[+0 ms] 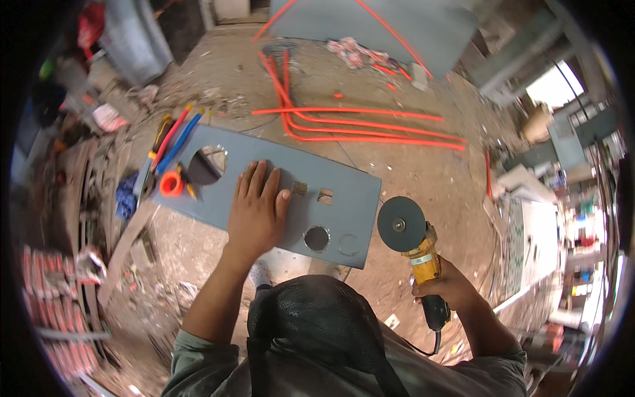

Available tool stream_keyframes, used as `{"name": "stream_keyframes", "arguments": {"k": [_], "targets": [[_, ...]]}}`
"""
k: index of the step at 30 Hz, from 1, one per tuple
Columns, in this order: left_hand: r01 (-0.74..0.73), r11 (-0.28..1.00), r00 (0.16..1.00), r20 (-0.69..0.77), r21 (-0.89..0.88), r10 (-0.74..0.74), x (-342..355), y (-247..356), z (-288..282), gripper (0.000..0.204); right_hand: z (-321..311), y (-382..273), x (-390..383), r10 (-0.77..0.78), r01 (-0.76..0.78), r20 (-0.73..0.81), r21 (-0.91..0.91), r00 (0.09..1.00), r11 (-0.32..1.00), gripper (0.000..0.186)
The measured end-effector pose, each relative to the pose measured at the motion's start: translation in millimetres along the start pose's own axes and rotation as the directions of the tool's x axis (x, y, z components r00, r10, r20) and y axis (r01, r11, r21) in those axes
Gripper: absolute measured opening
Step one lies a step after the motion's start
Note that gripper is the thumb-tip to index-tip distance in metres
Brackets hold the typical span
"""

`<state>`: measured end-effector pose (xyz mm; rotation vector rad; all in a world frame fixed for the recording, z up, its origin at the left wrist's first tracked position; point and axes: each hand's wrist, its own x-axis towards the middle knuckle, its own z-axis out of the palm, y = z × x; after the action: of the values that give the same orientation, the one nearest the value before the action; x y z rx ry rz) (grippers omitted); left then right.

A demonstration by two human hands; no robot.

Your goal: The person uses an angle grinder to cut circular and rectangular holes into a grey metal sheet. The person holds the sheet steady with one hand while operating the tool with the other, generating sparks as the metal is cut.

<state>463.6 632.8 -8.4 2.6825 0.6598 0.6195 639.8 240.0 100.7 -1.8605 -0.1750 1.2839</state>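
Observation:
My left hand point(256, 205) lies flat, palm down, on a grey sheet-metal panel point(264, 149), its fingers pointing to the far edge. The panel has a large round hole point(209, 165) at its left, two small square cutouts right of my hand, a smaller round hole point(317, 239) near the front, and a round outline point(348, 245) beside that. My right hand point(444, 286) is wrapped round the body of a yellow and black angle grinder point(425, 265). Its dark disc point(401, 223) faces up, just off the panel's right end, apart from it.
Pliers with red and blue handles point(173, 142) and an orange ring-shaped roll point(172, 184) lie on the panel's left end. Bent orange pipes point(357, 132) rest on the dirt floor beyond. A large grey sheet point(370, 26) stands farther off. The grinder's cord point(433, 344) trails toward me.

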Motion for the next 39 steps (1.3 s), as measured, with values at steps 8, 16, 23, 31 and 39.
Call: {"name": "stream_keyframes", "arguments": {"k": [8, 16, 23, 31, 39], "targets": [[-0.198, 0.977, 0.964, 0.167, -0.074, 0.208, 24, -34, -27, 0.051, 113, 17, -46, 0.139, -0.033, -0.247, 0.392, 0.959, 0.919, 0.055], [-0.221, 0.924, 0.944, 0.169, -0.312, 0.283, 31, -48, -25, 0.053, 178, 20, -60, 0.275, -0.056, -0.392, 0.487, 0.878, 0.872, 0.066], [-0.234, 0.862, 0.919, 0.187, -0.450, 0.347, 38, -60, -30, 0.050, 207, 23, -54, 0.276, 0.014, -0.452, 0.540, 0.848, 0.841, 0.065], [-0.249, 0.833, 0.903, 0.193, -0.495, 0.385, 39, -62, -31, 0.058, 220, 26, -47, 0.313, -0.017, -0.468, 0.535, 0.826, 0.845, 0.066], [-0.278, 0.819, 0.894, 0.176, -0.501, 0.411, 39, -66, -28, 0.062, 226, 27, -45, 0.306, 0.000, -0.469, 0.547, 0.829, 0.837, 0.067]]}}
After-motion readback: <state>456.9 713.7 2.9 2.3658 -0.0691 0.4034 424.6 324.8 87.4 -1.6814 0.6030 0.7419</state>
